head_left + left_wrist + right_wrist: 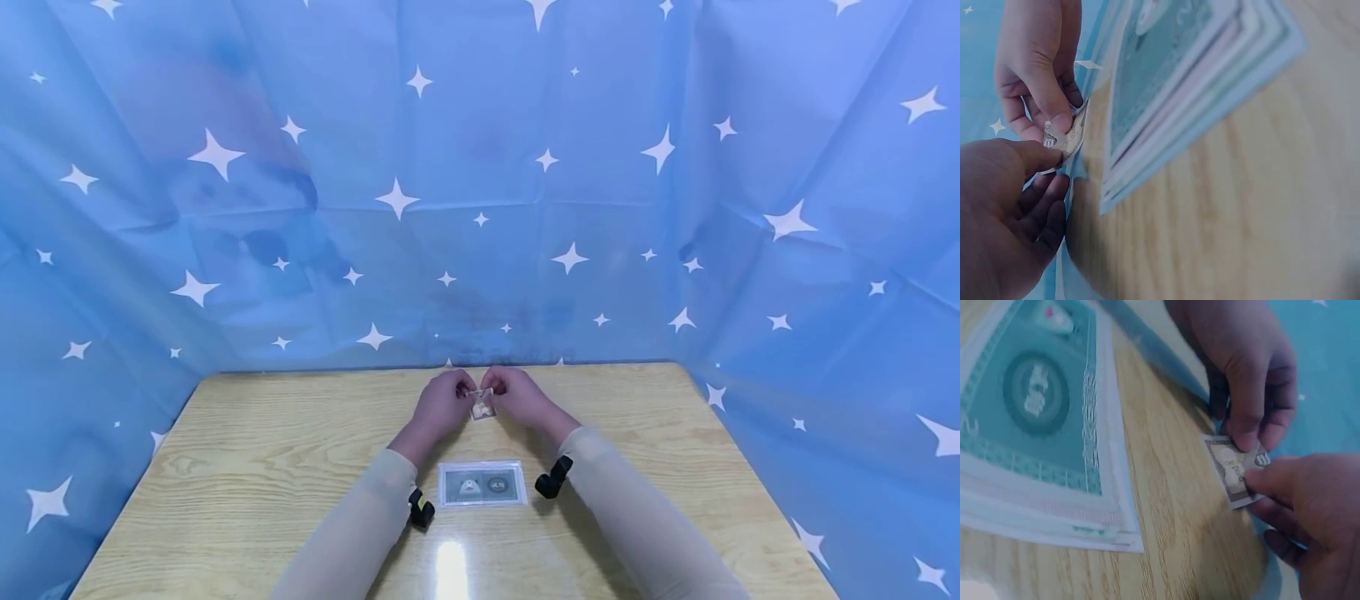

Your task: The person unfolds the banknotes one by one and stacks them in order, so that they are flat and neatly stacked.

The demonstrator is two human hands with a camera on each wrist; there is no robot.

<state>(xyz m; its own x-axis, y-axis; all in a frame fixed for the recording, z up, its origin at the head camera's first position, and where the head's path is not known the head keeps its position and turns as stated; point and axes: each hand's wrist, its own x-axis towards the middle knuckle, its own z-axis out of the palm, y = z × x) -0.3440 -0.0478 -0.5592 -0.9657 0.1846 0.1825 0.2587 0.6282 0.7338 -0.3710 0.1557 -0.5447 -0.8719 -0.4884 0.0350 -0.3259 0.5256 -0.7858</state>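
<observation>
Both hands meet near the far edge of the table, over a small brown-bordered piece of printed paper (482,406), like a little banknote with a pale figure on it. My left hand (442,404) pinches one side between thumb and fingers. From the other side, my right hand (521,398) pinches it the same way. The paper (1227,469) looks bent in the left wrist view, and the thumbs cover part of its face. Nearer me, between the forearms, lies a stack of teal-printed paper notes (482,483) with pale borders.
The pale wood table (285,467) carries the stack and ends close beyond the hands. A blue curtain with white stars (487,167) hangs behind and at both sides. Black wrist cameras (553,477) sit on both sleeves, one on each side of the stack.
</observation>
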